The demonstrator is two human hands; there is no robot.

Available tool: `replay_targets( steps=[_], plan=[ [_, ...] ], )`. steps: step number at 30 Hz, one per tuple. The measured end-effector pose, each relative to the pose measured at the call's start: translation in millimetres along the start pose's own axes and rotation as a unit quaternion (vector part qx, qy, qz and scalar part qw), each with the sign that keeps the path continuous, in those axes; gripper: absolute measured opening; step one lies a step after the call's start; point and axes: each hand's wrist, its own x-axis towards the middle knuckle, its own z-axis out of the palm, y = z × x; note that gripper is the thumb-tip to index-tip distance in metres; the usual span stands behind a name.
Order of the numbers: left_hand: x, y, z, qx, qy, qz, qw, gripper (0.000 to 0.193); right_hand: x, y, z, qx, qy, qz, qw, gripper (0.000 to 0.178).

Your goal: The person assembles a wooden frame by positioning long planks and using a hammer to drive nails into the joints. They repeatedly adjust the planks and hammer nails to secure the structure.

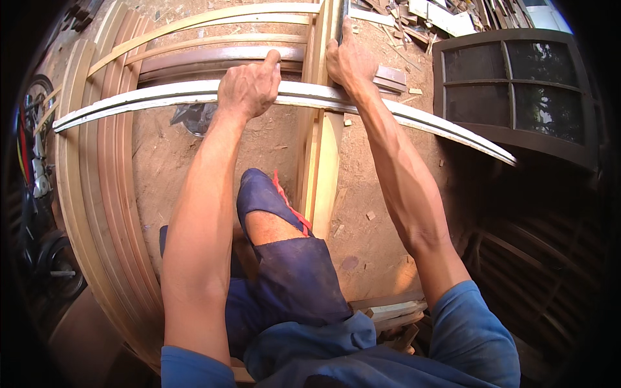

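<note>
A long white-painted wooden strip (158,99) lies crosswise over the pale timber frame. My left hand (249,87) is closed around this strip, left of the frame's middle upright timber (321,149). My right hand (352,61) is closed beside the top part of that timber, just beyond the strip. A dark, narrow, flat tool (345,21) shows at its fingers; most of it is hidden, so its kind is unclear. The right wrist passes over the strip, which runs on to the right beneath it.
Stacked long timbers (107,174) stand on the left, near a bicycle (42,174). A dark paned window sash (514,90) is at the right. Wood scraps (427,22) lie at the back right. My bent knee (275,226) is below the strip, above the dirt floor (372,194).
</note>
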Motion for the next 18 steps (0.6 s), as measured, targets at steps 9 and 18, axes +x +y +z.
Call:
replay_targets(
  steps=[9,18],
  plan=[
    [1.0,-1.9,9.2,0.039,0.042,0.028,0.998,0.022,5.7,6.9,5.5,-0.031,-0.039,0.012,0.999,0.070],
    [-5.1,2.8,-9.3,0.004,0.032,0.011,0.999,0.018,10.3,10.9,13.1,0.030,0.012,-0.009,0.999,0.069]
  ],
)
